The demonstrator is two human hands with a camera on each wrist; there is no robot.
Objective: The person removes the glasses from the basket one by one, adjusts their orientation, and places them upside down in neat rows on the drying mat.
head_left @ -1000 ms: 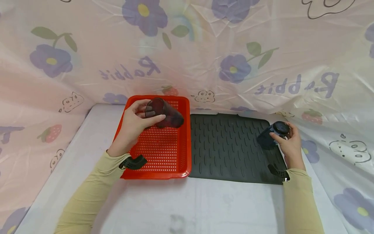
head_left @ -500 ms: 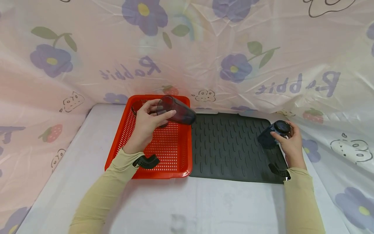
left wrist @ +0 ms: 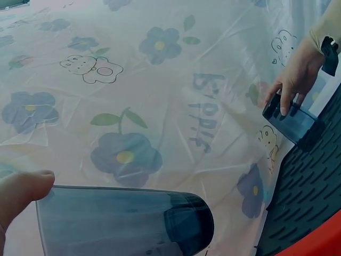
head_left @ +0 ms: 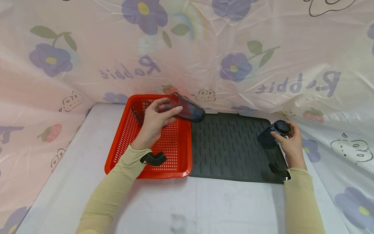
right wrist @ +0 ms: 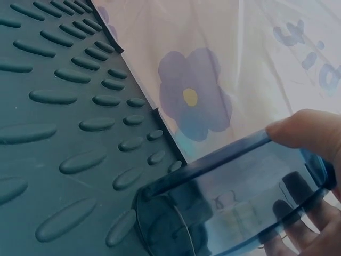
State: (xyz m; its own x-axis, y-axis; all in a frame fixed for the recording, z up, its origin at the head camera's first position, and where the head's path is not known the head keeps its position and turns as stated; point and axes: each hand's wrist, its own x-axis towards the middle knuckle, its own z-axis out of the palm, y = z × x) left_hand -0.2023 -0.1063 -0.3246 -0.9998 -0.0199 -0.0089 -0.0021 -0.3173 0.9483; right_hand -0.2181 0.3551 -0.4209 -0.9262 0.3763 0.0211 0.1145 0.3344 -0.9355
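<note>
My left hand [head_left: 152, 125] holds a smoky see-through tumbler [head_left: 189, 110] near its rim, thumb on the near side. The tumbler lies tilted in the air, its darker base pointing right, above the right edge of the red basket [head_left: 188, 159]. My right hand [head_left: 292, 148] grips a dark blue see-through cup [head_left: 266, 138] by its dark-ringed end. That cup leans over the right end of the black ridged mat [head_left: 228, 146], its thick base low at the mat; contact is hard to tell. The left wrist view shows the tumbler [left wrist: 117, 221] side-on.
Inside the basket's back left corner sits another see-through, dark-rimmed vessel [head_left: 137, 109], partly behind my left hand. Basket and mat stand side by side on a white table [head_left: 222, 208]. A patterned curtain [head_left: 198, 58] rises behind and at both sides.
My left hand has carried the tumbler rightward, from over the basket's middle to its right edge. The vessel in the basket's corner has come into view. My right hand stays nearly still.
</note>
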